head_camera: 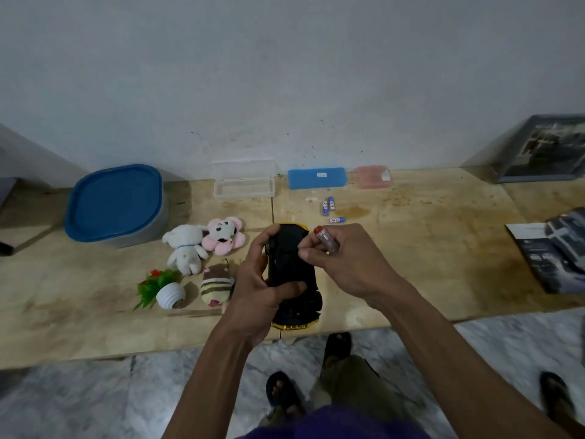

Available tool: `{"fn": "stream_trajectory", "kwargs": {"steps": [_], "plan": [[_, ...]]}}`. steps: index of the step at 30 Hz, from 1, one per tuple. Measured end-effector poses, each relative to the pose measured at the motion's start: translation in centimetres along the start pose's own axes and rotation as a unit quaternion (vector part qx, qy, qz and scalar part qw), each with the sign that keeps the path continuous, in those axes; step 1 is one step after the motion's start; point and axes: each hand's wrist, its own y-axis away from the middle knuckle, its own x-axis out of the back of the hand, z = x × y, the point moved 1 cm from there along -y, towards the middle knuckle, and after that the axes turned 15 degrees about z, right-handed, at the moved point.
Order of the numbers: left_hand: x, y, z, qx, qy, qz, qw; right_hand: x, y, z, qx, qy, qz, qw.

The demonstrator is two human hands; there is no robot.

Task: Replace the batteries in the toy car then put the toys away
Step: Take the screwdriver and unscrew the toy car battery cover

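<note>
The yellow toy car (292,270) is held upside down over the table, black underside up. My left hand (258,291) grips its left side, thumb across the underside. My right hand (343,259) holds a screwdriver by its clear, red-capped handle (326,240), fingertips at the car's underside; the tip is hidden. Three blue-and-white batteries (329,205) lie on the table beyond the car. A white plush (186,247), a pink plush (223,234) and a striped plush (215,286) lie to the left.
A grey bin with a blue lid (115,205) stands at the back left. A clear open box (243,182), a blue case (316,178) and a pink case (372,176) line the wall. A small potted plant (161,288) lies tipped over. Magazines (554,248) rest at right.
</note>
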Motion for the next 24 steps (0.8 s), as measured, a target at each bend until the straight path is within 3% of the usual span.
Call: {"fn": "stream_trajectory", "kwargs": {"steps": [4, 9, 13, 20, 24], "plan": [[-1.1, -1.7, -0.6, 0.004, -0.019, -0.001, 1.0, 0.7, -1.4, 1.1, -0.036, -0.053, 0.015, 0.998], [-1.8, -5.0, -1.0, 0.003, -0.039, 0.053, 0.998, 2.5, -6.6, 3.5, -0.062, -0.137, 0.122, 0.981], [-2.3, -7.5, -0.8, 0.016, -0.041, 0.095, 0.995, 2.7, -11.6, 9.0, -0.079, -0.079, 0.2, 0.973], [-3.7, -10.9, -1.5, 0.032, -0.044, 0.15, 0.987, -2.7, -15.6, 20.7, -0.125, 0.121, 0.023, 0.985], [-4.4, -11.8, -2.1, 0.047, -0.043, 0.163, 0.985, -5.1, -16.6, 24.0, -0.161, 0.098, -0.007, 0.982]]}}
